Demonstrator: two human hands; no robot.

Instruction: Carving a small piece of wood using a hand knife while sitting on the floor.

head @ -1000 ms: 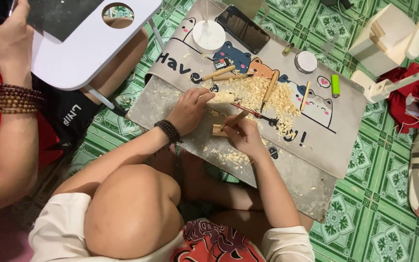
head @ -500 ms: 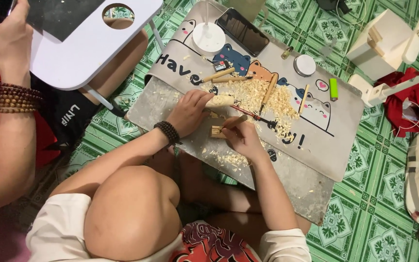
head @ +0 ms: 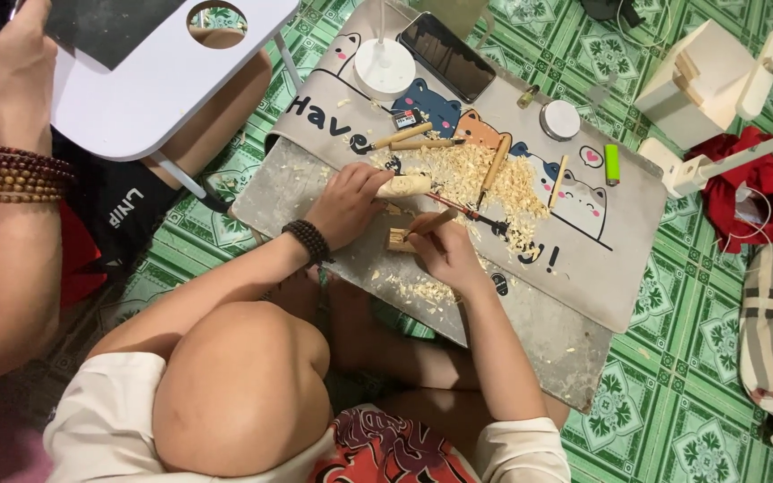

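Two hands worked over a mat on the green tiled floor, seen from above. Nearest the camera, the right hand (head: 440, 255) was curled tight around a thin wooden-handled tool (head: 433, 222), fingers together, the handle slanting up and away from the knuckles. Just left of that hand, touching its fingers, lay a small wood block (head: 397, 239), pale and squarish, on the mat's grey part. Whether the tool's tip met the block could not be told.

Slightly farther, the left hand (head: 344, 204), with a dark bead bracelet (head: 308, 241) at the wrist, was closed around a pale carved piece (head: 404, 186); the rounded end of the piece stuck out to the right of the fingers, just above the block.

Beyond both hands a heap of shavings (head: 471, 174) spread across the mat (head: 583, 259), which bore cartoon cats. Several more wooden-handled tools (head: 494, 165) lay in and around the shavings. Farther still sat a white round disc (head: 384, 68), a dark phone (head: 445, 55), a small round tin (head: 559, 119) and a green lighter (head: 613, 164).

At far left, another person's arm with brown beads (head: 18, 172) reached by a white table (head: 149, 80).
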